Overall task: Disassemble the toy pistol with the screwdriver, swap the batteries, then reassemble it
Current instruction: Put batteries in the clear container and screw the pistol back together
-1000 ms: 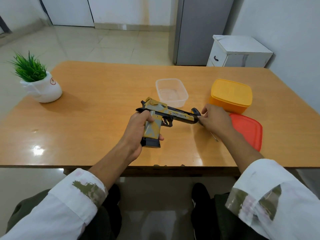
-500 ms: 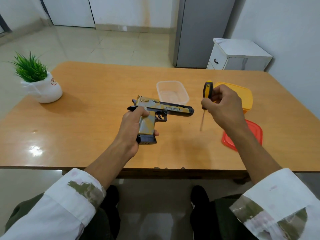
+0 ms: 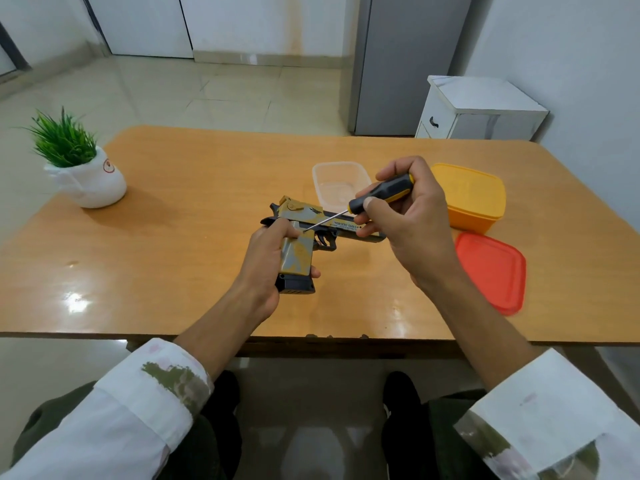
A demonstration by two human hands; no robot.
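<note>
The toy pistol (image 3: 300,242), yellow and grey with a black magazine base, is held above the wooden table (image 3: 194,216), barrel pointing right. My left hand (image 3: 265,268) grips its handle from the left. My right hand (image 3: 407,216) grips the black and yellow handle of the screwdriver (image 3: 375,195). The thin metal shaft slants down to the left, and its tip touches the top of the pistol's grip near my left thumb.
A clear plastic tub (image 3: 337,183) stands behind the pistol. To the right are a yellow container (image 3: 472,199) and a red lid (image 3: 491,270) lying flat. A potted green plant (image 3: 81,168) sits at the table's far left. A white cabinet (image 3: 479,110) stands beyond the table.
My right hand picked the screwdriver up from the table, raised it upright, then tilted it so its tip meets the pistol's grip. My left hand drew the pistol slightly nearer and leftward.
</note>
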